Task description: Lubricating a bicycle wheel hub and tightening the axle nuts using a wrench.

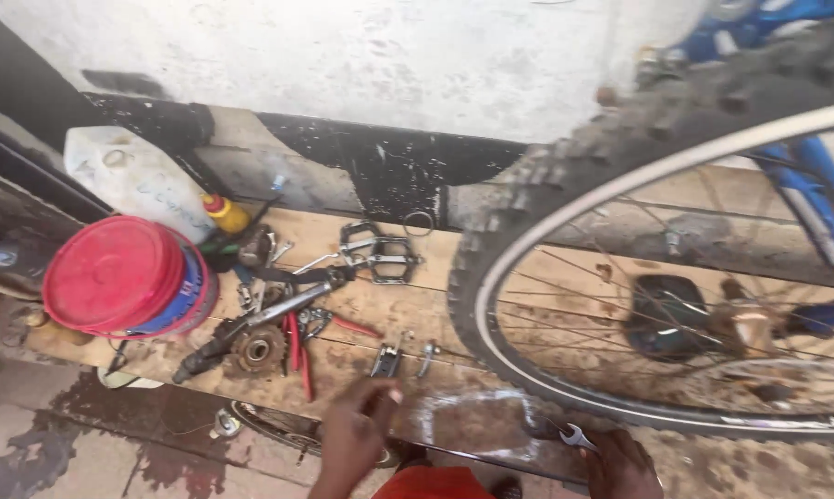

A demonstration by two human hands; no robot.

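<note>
A small open-ended spanner (576,434) is gripped by the right hand (620,467), fingers curled shut round its shaft at the bottom edge of the view. The spanner's long axis is seen running approx. from lower right to upper left, w/ the open jaw end pointing up-left, away from the hand and just below the tyre (565,157) of the bicycle wheel (657,166). The handle end is hidden in the fist.

The left hand (352,434) is held loosely, fingers partly bent and pointing up toward the wooden board (417,305); nothing is seen held in it, though the palm side can't be checked. A bare stretch of board w/ a shiny patch is left between the two hands, giving open room there.

Above the right hand, room is closed off by the wheel rim and spokes. Above and left of the left hand the board is crowded: red-handled pliers (299,346), a sprocket cluster (257,349), a long dark tool (251,325) and two black pedals (380,249). Further left, a red-lidded bucket (121,275) and a white jerrycan (135,176) are set by the board's edge. Wet floor is seen below the board, left of the left hand.
</note>
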